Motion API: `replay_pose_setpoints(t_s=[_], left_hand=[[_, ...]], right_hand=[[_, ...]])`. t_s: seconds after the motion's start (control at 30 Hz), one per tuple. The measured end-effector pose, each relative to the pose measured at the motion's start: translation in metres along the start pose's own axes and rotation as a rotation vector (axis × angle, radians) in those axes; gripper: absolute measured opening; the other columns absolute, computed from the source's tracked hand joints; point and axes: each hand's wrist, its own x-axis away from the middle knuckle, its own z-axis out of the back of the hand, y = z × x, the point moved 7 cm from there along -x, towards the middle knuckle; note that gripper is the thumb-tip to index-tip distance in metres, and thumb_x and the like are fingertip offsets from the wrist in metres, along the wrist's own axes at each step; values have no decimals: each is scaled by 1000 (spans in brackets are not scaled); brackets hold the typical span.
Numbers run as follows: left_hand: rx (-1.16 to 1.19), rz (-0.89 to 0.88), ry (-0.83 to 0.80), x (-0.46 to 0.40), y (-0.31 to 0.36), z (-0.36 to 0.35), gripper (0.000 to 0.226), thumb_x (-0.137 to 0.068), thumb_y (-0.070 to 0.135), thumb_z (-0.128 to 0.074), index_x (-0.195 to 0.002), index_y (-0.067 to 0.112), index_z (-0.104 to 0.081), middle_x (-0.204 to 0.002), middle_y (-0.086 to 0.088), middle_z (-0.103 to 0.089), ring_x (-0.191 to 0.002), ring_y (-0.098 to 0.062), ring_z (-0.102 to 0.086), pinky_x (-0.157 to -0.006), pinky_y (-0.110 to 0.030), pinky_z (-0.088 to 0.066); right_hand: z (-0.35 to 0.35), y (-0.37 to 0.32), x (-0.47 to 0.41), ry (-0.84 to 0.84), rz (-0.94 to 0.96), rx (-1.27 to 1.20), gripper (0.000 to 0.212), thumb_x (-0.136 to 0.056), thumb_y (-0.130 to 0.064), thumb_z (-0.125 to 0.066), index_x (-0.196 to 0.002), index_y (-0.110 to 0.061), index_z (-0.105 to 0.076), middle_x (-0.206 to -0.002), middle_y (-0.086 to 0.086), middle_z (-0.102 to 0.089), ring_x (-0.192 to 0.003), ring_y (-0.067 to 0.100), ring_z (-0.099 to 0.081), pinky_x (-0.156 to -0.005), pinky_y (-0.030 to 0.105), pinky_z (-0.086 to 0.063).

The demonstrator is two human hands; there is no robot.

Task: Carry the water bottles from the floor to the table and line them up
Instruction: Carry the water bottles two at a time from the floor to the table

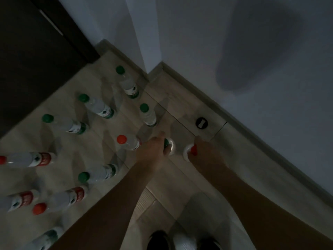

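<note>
A: What stands at the far left of the floor point(180, 83)?

B: A red-capped bottle point(27, 159) at the left edge, with a red-and-white label. Below it are two more red-labelled bottles point(18, 200) and point(61, 198). A green-labelled bottle point(45, 239) is cut off at the bottom edge. No label can be read; the picture is dim and blurred.

A: And further in?

B: Green-capped bottles stand well apart: one point(64, 124) at upper left, one point(97, 106) beyond it, one point(128, 83) nearest the wall corner, one point(148, 115) to its right, and one point(99, 175) lower down. A red-capped bottle point(128, 141) stands just beside the left hand.

A: How are the hands set?

B: The left hand point(153, 150) has its fingers curled round the neck of a green-capped bottle point(170, 147), so that grip is closed on it. The right hand point(203, 152) grips the top of a red-capped bottle point(189, 152) in the same way. Both bottles stand near each other, upright on the floor.

A: Anything to the right?

B: A round black floor fitting point(201, 122) near the baseboard point(252, 130), then the pale wall point(234, 33). Dark shoes point(158, 240) show at the bottom.
</note>
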Motion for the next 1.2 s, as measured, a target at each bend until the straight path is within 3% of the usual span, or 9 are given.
replay_pose_setpoints(t_s=[0.17, 0.3, 0.4, 0.57, 0.7, 0.87, 0.97, 1.07, 1.2], left_hand=[[129, 80, 132, 63, 24, 124, 26, -91, 42, -61, -98, 19, -53, -74, 5, -57, -71, -22, -63, -57, -28, -41], [215, 88, 184, 119, 60, 252, 27, -87, 40, -65, -84, 27, -42, -66, 11, -52, -64, -20, -62, -56, -27, -40], [236, 53, 275, 164, 93, 356, 24, -87, 37, -68, -84, 23, -48, -65, 10, -55, -59, -16, -60, -54, -27, -43], [245, 67, 456, 256, 151, 518, 21, -86, 38, -68, -86, 29, -48, -57, 14, -46, -48, -3, -49, -44, -9, -23], [369, 101, 642, 337, 187, 611, 17, -85, 41, -69, -88, 34, -53, -60, 14, -55, -56, 2, -56, -47, -11, -32], [550, 134, 835, 407, 204, 662, 12, -84, 38, -70, -88, 32, -60, -66, 13, -61, -61, 0, -59, -50, -19, -42], [633, 67, 812, 420, 213, 667, 14, -85, 30, -72, -82, 35, -58, -76, 21, -63, -64, 1, -60, -49, -12, -44], [634, -5, 754, 420, 224, 667, 20, -83, 23, -74, -80, 35, -59, -66, 14, -62, -64, 4, -60, -52, -8, -44], [636, -107, 628, 410, 249, 661, 12, -81, 23, -74, -87, 24, -64, -75, 10, -65, -67, -3, -62, -62, -23, -50]], right_hand=[[97, -61, 59, -2, 103, 6, 23, -87, -35, -64, -92, -27, -43, -74, -11, -49, -67, 9, -54, -65, 29, -52], [204, -130, 120, -25, 143, 5, 17, -83, -32, -58, -81, -28, -41, -69, -5, -54, -65, 16, -59, -64, 34, -55], [294, -184, 178, 39, 192, -9, 20, -82, -33, -58, -74, -28, -40, -65, -8, -51, -64, 17, -58, -65, 32, -53], [427, -261, 299, 163, 272, -21, 22, -83, -43, -61, -82, -31, -43, -75, -8, -59, -71, 18, -61, -69, 34, -53], [505, -293, 383, 277, 269, -124, 23, -83, -43, -61, -88, -25, -48, -81, 0, -64, -75, 23, -63, -71, 38, -54], [551, -313, 458, 438, 285, -196, 21, -78, -38, -64, -82, -23, -50, -73, -3, -63, -70, 20, -63, -65, 36, -54], [558, -312, 483, 478, 238, -213, 20, -75, -40, -64, -81, -25, -52, -72, -6, -62, -68, 16, -61, -61, 31, -53], [556, -298, 501, 519, 167, -254, 21, -73, -42, -64, -77, -26, -51, -71, -6, -61, -67, 14, -60, -60, 31, -52], [554, -267, 526, 594, 42, -286, 20, -71, -43, -63, -76, -28, -51, -69, -10, -59, -64, 10, -58, -55, 26, -46]])
